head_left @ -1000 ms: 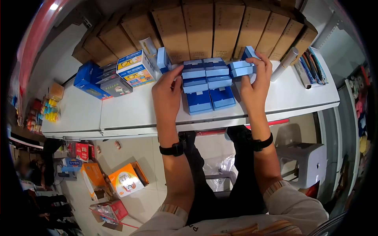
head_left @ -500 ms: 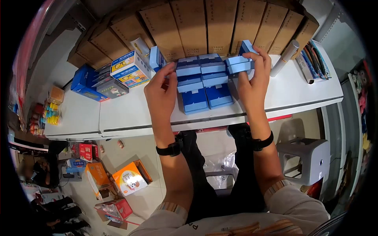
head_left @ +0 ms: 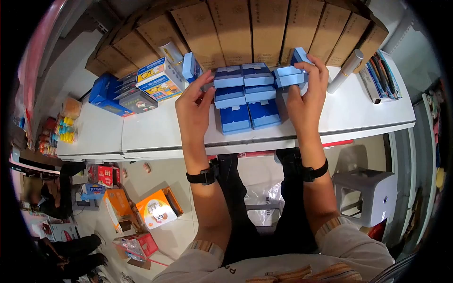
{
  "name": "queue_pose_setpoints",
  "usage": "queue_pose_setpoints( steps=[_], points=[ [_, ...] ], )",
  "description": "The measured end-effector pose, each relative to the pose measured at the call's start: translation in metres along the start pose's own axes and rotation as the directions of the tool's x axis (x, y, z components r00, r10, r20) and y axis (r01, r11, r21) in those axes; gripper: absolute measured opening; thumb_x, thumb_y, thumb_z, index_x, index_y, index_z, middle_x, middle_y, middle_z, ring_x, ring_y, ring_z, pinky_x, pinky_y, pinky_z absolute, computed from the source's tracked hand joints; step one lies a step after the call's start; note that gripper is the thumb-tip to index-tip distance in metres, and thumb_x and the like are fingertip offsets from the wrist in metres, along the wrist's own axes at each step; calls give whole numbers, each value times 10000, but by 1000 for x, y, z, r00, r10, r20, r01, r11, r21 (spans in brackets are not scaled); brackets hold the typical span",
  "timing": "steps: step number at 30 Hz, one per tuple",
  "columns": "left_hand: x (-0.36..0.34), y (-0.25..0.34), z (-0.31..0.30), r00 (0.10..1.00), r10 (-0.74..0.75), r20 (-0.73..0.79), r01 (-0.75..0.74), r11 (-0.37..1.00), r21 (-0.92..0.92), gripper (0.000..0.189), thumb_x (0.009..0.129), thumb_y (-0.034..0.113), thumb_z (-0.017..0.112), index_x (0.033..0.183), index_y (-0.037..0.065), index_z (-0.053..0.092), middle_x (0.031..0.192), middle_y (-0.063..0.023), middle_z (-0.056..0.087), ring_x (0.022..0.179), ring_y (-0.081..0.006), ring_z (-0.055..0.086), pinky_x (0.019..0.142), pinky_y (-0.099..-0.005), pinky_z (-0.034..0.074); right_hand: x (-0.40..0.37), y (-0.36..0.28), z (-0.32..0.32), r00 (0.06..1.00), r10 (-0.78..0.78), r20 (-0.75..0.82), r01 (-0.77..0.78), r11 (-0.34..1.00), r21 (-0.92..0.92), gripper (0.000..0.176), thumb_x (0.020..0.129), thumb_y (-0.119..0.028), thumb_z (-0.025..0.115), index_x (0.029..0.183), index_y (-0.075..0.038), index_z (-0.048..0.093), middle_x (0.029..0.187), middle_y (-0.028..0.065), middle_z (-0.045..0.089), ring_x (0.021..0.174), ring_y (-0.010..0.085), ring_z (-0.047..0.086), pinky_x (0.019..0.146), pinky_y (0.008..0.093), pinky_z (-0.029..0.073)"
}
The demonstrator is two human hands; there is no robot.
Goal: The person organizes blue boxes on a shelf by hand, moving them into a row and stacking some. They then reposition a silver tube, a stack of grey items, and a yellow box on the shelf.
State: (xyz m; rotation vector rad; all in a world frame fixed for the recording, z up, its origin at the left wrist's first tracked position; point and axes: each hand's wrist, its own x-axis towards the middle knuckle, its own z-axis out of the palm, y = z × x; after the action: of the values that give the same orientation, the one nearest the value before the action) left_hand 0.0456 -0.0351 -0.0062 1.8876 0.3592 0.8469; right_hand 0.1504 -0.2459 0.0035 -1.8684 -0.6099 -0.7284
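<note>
Stacked in stepped rows on the white shelf (head_left: pixel 155 128) are several small blue boxes (head_left: pixel 236 120), with dark blue tops and light blue sides. My left hand (head_left: pixel 195 109) is at the left side of this stack, its fingers curved and apart, fingertips right beside the upper boxes. On the other side, my right hand (head_left: pixel 307 96) grips a light blue box (head_left: pixel 289 78) between thumb and fingers, close to the stack's right edge. One upright blue box (head_left: pixel 191 67) stands behind my left hand, and another upright blue box (head_left: pixel 299 55) is behind my right fingers.
Brown cartons (head_left: pixel 231 33) line the back. Silver-white cylinders (head_left: pixel 347 70) stand on both sides. Eyeglass-picture boxes (head_left: pixel 158 80) are to the left, a box of thin packets (head_left: pixel 377 80) to the right. Below are a grey stool (head_left: pixel 380 198) and an orange-white carton (head_left: pixel 158 210).
The view has shifted slightly, moving the shelf contents a little to the right. Both hands keep nearly the same places beside the blue boxes.
</note>
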Motion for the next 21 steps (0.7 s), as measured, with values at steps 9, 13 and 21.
queue_pose_setpoints(
  steps=[9, 13, 21],
  points=[
    [2, 9, -3, 982, 155, 105, -173, 968, 180, 351, 953, -15, 662, 1298, 45, 664, 1112, -57, 654, 846, -111, 581, 736, -231, 476, -1, 4, -1, 999, -47, -12, 47, 999, 15, 472, 745, 143, 576, 1162, -76, 602, 1387, 220, 473, 1288, 427, 485, 1054, 442, 431],
    [1, 14, 0, 978, 196, 71, -207, 954, 217, 297, 981, 12, 639, 1277, 26, 649, 1066, -62, 615, 863, -117, 577, 751, -237, 476, 0, 2, -2, 999, -42, -9, 42, 999, 27, 474, 747, 150, 568, 1161, -77, 603, 1384, 221, 476, 1287, 431, 486, 1054, 438, 431],
    [2, 4, 1, 943, 307, -126, -283, 943, 175, 229, 949, 4, 703, 1177, 5, 685, 1037, -66, 637, 979, -120, 632, 790, -248, 545, 0, 1, -1, 1000, -11, -2, 11, 1000, 21, 460, 751, 139, 564, 1154, -79, 606, 1398, 212, 471, 1294, 428, 491, 1065, 436, 425]
  ],
)
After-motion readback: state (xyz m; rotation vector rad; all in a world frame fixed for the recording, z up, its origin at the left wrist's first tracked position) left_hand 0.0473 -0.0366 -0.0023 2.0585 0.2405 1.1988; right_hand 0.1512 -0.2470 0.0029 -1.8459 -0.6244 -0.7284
